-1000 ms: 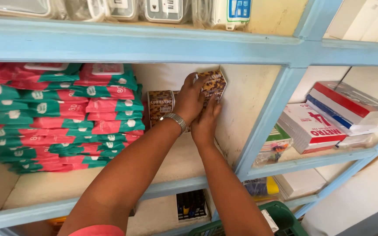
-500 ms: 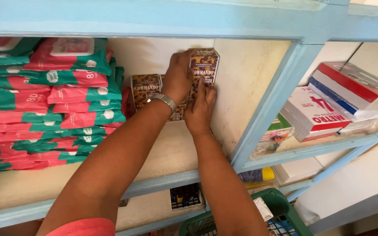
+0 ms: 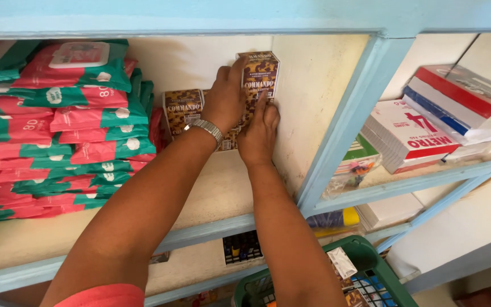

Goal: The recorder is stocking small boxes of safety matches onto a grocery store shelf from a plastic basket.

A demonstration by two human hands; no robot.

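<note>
1. left hand [image 3: 225, 96]: fingers curled over the top of the upper brown patterned box [image 3: 261, 74], holding it from above and in front; metal wristwatch [image 3: 204, 129] on the wrist.
2. right hand [image 3: 258, 133]: flat, fingers together and pointing up, pressed against the lower face of that box and the boxes beneath it; it grips nothing.
3. upper brown patterned box: upright, at the back of the shelf, against the cream back wall, stacked on a row of like boxes.
4. lower brown patterned box [image 3: 182, 109]: upright, just left of the hands, touching the row; further boxes behind the hands are mostly hidden.
5. handling note (judgement): the stack sits best if the top box is squared over the row below, faces flush, with the flat hand steadying the lower boxes while the upper one is seated. a tall narrow box on edge could tip forward if let go crooked.
6. pink and green soft packs [image 3: 69, 131]: high pile filling the left of the shelf, near the lower box; they limit room to the left.
7. light blue upright post [image 3: 348, 119]: just right of the stack, with the side wall closing off that side.
8. paper pads, red and white [image 3: 407, 133]: next bay, well apart.
9. green basket [image 3: 370, 256]: below, under the forearms, holding small goods.
10. lower shelf edge [image 3: 211, 230]: light blue, crossed by both arms.
</note>
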